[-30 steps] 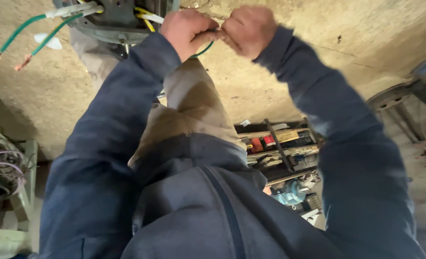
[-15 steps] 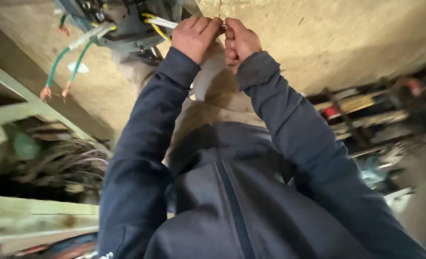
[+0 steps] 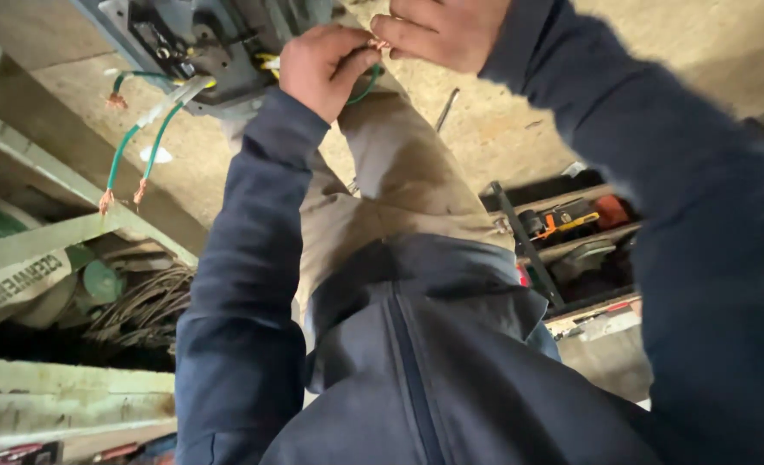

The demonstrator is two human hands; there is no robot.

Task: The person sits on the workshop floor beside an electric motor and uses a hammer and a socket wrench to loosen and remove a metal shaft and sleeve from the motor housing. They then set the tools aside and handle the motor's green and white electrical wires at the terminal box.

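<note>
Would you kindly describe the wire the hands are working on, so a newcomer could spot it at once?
Start at the grey metal box at the top of the view. Just right of it, the left hand and right hand meet over a green wire. Unlike the two green wires hanging loose at the left, its bare copper tip is pinched between fingers.

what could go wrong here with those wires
Both hands, left hand and right hand, pinch the bare copper end of a green wire; the strands might prick a fingertip or splay apart. Other green wires dangle loose from the grey electrical box with exposed tips, so a sleeve could snag or bend them.
</note>
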